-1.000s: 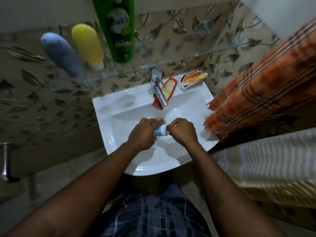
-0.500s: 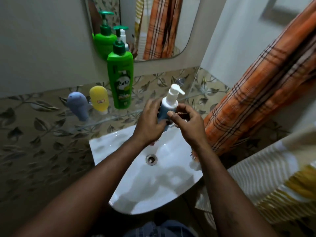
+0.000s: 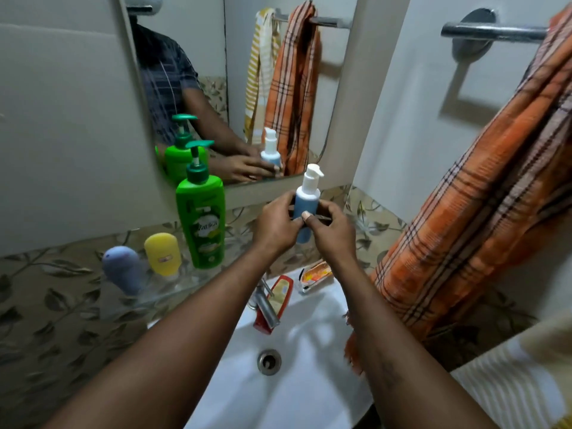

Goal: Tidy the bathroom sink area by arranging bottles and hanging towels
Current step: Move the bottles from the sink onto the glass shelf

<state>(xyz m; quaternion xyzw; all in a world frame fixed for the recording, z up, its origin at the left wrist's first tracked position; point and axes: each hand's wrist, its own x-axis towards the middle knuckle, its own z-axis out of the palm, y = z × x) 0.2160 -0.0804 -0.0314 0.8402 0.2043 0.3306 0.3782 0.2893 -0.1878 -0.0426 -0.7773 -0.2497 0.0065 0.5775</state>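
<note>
- Two bare forearms reach forward from the bottom of the view, over a white sink [image 3: 309, 397].
- At the back of the sink stands a metal tap [image 3: 266, 308]. A red tube [image 3: 280, 294] lies just behind it, and an orange packet [image 3: 315, 271] lies on the rim to its right.
- Above these, the left grip [image 3: 275, 227] and the right grip [image 3: 334, 232], the person's bare hands, both clasp one blue pump bottle [image 3: 305, 205]. Left fingers curl round its left side, and the right thumb lies across its front.
- The bottle is in the air, not set down. Its long axis is nearly upright, white pump head on top with the spout pointing right. Its lower end pokes out beneath the grips.
- The coming move likely turns on this: the glass shelf [image 3: 161, 294] lies below and to the left of the bottle. The left grip is nearer to it.
- On that shelf a green pump bottle [image 3: 202, 224] stands upright just left of the left grip. A yellow bottle [image 3: 163, 253] and a lavender bottle [image 3: 122, 267] rest further left.
- A likely spot, by my judgement, is just right of the green bottle, with the blue bottle lowered base first.
- Behind, a mirror [image 3: 216, 72] reflects the grips and bottles.
- At right, an orange checked towel [image 3: 479, 212] hangs from a metal towel bar [image 3: 495, 30].
</note>
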